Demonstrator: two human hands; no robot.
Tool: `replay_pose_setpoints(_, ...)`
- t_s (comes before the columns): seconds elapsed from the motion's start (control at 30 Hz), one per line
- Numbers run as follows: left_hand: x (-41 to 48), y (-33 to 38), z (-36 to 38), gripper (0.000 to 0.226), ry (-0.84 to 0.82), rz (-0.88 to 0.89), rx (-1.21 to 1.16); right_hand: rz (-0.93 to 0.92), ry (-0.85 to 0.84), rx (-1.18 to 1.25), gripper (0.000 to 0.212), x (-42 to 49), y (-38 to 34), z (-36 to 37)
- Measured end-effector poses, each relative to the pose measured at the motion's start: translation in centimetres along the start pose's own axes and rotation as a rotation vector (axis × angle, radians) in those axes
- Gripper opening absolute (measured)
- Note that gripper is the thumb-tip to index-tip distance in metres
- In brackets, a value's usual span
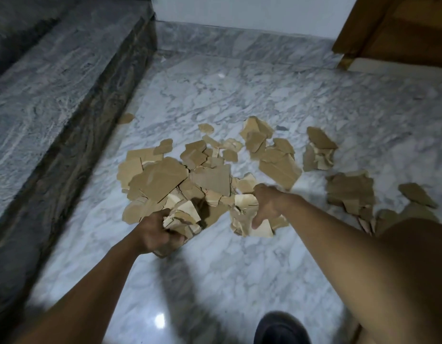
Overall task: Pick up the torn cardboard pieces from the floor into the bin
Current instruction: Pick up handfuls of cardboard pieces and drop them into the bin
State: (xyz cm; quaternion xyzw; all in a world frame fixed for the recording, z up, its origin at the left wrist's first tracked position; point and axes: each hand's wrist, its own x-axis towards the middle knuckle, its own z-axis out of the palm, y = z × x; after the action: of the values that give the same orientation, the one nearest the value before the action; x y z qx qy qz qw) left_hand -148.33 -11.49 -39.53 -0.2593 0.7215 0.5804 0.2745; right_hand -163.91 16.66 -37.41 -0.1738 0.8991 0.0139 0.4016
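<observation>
Left hand (158,234) was curled tight round a wad of torn tan cardboard pieces (185,219), just right of the dark grey stone step (53,108). Right hand (267,204), further from the step, gripped a second pale wad (247,224), fingers pointing down. Loose cardboard scraps (160,180) lay scattered on the white-grey marble floor (215,269), spreading away from the step. Black shoe toe (279,328) sat well clear of the step.
</observation>
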Motion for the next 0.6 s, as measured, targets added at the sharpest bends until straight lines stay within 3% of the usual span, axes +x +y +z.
replay_pose_setpoints(0.03, -0.3, -0.1, 0.0, 0.035, -0.01, 0.013, 0.18, -0.007, 0.028, 0.001, 0.098, 0.2, 0.0, 0.5)
replay_pose_setpoints(0.07, -0.5, -0.1, 0.3, 0.045, 0.08, 0.024, 0.365, -0.023, 0.043, -0.01, 0.101, 0.5, 0.0, 0.7)
replay_pose_setpoints(0.13, -0.7, -0.2, 0.5, 0.052, 0.177, 0.081, 0.538, -0.08, 0.066, -0.024, 0.096, 0.4, 0.3, 0.6)
replay_pose_setpoints(0.3, -0.4, -0.1, 0.9, 0.069, 0.199, 0.072, 0.516, -0.141, 0.027, 0.122, 0.1, -1.8, 1.8, -1.6)
replay_pose_setpoints(0.47, -0.3, -1.1, 1.1, 0.046, 0.218, 0.181, 0.56, -0.065, 0.262, -0.021, 0.073, -3.2, 3.1, -5.0)
replay_pose_setpoints(0.6, -0.6, -2.2, 1.4, 0.041, 0.223, 0.246, 0.641, -0.012, 0.313, -0.072, 0.058, -3.4, 2.1, -1.5)
